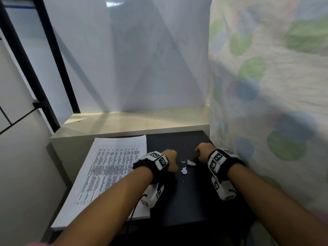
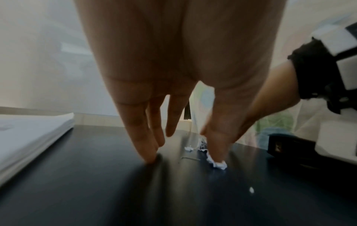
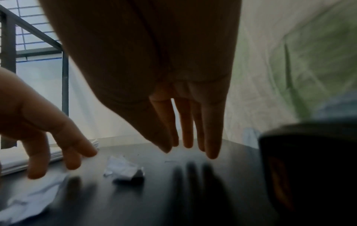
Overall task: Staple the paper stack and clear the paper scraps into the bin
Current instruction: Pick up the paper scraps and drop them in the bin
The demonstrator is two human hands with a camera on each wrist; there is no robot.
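A thick printed paper stack [image 1: 106, 173] lies on the left of the black table [image 1: 191, 196]. Several small white paper scraps [image 1: 184, 170] lie between my two hands. My left hand [image 1: 171, 159] points its straight fingers [image 2: 150, 157] down onto the table, and its thumb touches a crumpled scrap [image 2: 219, 164]. My right hand [image 1: 202, 151] hovers just above the table with straight fingers [image 3: 212, 152] and holds nothing. One scrap [image 3: 123, 169] lies just left of its fingertips. A black object [image 3: 309, 168] sits close to my right wrist; I cannot tell what it is. No bin is in view.
A pale shelf [image 1: 134, 121] runs behind the table below a white wall. A spotted cloth [image 1: 266, 103] hangs along the right side, close to my right hand. A black metal frame [image 1: 44, 68] stands at the left.
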